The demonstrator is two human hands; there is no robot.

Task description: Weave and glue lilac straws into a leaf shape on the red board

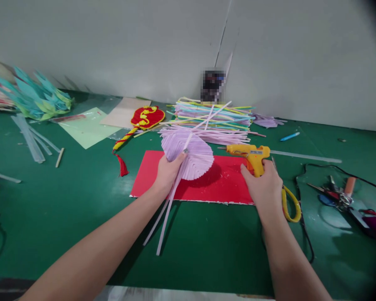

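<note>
At a green work surface [81, 200], a person's left hand [169, 171] holds a lilac fan [191, 156] just above a red mat [225, 184], fingers pinching it where the pleats gather into a bundle of long thin stems, thumb pressed on top. The right hand [265, 184] rests at the mat's right edge, fingers closed round the grip of a yellow glue gun [249, 154] whose nozzle points left toward the fan. The fan looks very light and easily crushed (it appears to be made of narrow paper strips or straws laid side by side), so the gathered neck, where it is stiffest, seems the safest place to hold it; the spread rounded leaf would likely bend under any pressure, and the loose stems trailing down past the wrist look springy and apt to splay. Its face is pale purple, finely ribbed, curved like a shell, with a few straight strips sticking up beyond it. Behind it lies a stack of coloured strips [213, 115], to the left a red and yellow ornament [146, 118], and beside the right wrist a pair of yellow-handled scissors [290, 205].
</note>
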